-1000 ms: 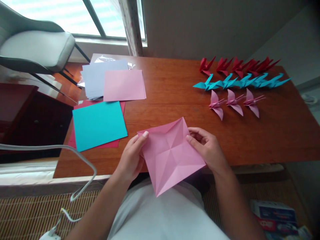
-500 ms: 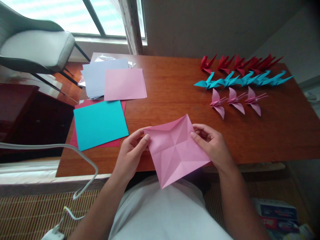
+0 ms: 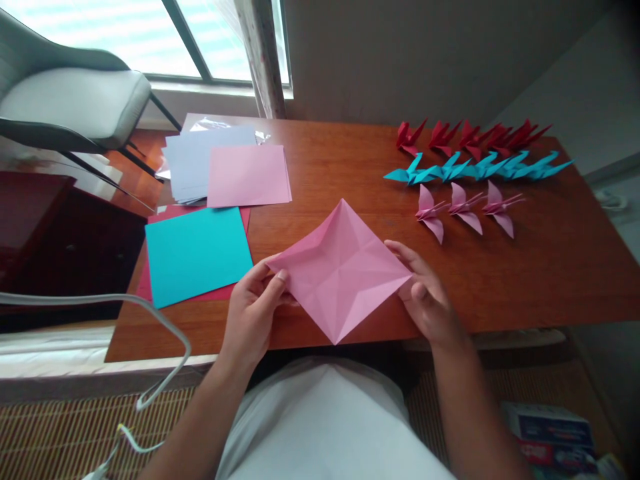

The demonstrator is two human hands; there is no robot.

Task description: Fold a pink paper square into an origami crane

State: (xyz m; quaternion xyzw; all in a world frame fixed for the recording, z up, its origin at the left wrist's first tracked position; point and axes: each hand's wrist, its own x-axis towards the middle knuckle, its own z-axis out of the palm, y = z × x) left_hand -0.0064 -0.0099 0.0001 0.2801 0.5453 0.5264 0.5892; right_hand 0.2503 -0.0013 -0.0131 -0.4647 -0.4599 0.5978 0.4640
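A square sheet of pink origami paper (image 3: 345, 267) with crossing creases is held up over the table's front edge, one corner towards my body. My left hand (image 3: 255, 310) pinches its left corner, thumb on top and fingers beneath. At the right corner, my right hand (image 3: 430, 300) has its fingers partly behind the paper. Its thumb is off the sheet, and the corner lies in front of the hand. The fingertips behind the paper are partly hidden.
Pink (image 3: 493, 207), blue (image 3: 480, 167) and red paper cranes (image 3: 470, 137) stand in rows at the right of the wooden table (image 3: 330, 160). At the left lie blue sheets (image 3: 200, 253) over red ones, pink sheets (image 3: 250, 175) and pale sheets (image 3: 187, 163). A white cable (image 3: 165, 327) loops at the left.
The pink paper has turned so its corners point left, right, away and towards me. My right thumb has come off the sheet, while my left hand keeps its pinch.
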